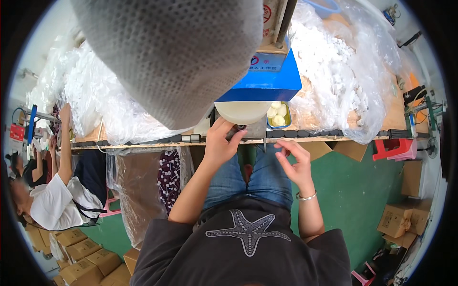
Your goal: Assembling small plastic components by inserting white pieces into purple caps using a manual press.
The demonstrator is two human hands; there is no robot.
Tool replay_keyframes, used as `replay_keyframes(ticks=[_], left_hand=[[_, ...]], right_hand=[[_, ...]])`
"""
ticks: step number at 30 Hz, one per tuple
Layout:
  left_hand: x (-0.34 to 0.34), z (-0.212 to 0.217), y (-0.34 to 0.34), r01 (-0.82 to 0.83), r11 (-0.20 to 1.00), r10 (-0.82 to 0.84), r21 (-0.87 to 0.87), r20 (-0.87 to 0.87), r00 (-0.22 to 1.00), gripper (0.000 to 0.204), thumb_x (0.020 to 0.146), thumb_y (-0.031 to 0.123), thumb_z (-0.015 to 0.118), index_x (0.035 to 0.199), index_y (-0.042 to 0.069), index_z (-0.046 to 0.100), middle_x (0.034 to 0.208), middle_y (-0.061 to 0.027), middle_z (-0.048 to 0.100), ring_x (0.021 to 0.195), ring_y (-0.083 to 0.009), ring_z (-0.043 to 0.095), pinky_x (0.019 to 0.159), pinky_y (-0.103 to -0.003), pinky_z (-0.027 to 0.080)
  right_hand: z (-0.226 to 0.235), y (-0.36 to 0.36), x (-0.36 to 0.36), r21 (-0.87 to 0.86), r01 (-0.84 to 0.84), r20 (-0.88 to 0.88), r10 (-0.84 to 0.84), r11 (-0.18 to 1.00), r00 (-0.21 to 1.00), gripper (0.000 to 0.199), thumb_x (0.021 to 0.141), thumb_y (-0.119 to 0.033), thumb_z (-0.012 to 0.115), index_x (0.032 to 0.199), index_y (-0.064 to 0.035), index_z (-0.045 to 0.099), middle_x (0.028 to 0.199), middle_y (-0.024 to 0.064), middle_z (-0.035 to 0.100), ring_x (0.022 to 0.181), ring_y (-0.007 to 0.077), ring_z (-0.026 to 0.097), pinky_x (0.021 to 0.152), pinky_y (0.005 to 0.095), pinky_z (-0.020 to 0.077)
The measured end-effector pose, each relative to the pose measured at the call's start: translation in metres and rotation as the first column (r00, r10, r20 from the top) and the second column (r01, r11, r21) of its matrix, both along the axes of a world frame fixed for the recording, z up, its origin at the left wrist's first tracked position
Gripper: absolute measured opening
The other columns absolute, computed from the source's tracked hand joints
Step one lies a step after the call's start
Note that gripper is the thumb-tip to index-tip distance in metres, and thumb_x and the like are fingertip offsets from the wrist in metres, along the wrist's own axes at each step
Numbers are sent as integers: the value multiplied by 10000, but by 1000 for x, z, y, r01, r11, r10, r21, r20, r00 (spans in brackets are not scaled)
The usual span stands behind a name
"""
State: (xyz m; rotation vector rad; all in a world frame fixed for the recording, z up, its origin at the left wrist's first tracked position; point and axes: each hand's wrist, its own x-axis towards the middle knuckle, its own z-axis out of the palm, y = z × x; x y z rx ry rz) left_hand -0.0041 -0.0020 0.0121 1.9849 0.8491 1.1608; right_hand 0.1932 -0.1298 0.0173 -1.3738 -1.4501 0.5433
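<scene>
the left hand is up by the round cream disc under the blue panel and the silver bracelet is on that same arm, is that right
Not quite: the head view shows the silver bracelet on the wrist of the right hand. The left hand is indeed up by the round cream disc under the blue panel.

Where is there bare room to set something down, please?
Green floor lies open between the right hand and cardboard boxes. A narrow bench strip, perhaps film-covered, separates the small tray from the right white heap. Crowded: around the left hand and across the left white heap.
</scene>
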Motion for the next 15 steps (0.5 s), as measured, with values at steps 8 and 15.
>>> replay_keyframes(ticks=[8,15], left_hand=[[6,5,-6,-102,990,99,-96,-34,995,254,736,-7,730,980,0,657,864,-123,636,671,-227,608,616,-298,487],[11,1,-6,-139,990,140,37,-51,989,259,725,32,762,955,13,646,816,-114,615,704,-259,600,592,-321,473]], right_hand=[[-2,1,1,-11,-19,7,19,1000,1000,315,795,23,690,1107,2,652,955,91,686,683,136,568,628,254,468],[5,-4,-5,-11,-50,14,50,999,999,299,783,33,697,1078,4,659,947,99,681,682,154,597,639,271,495]])
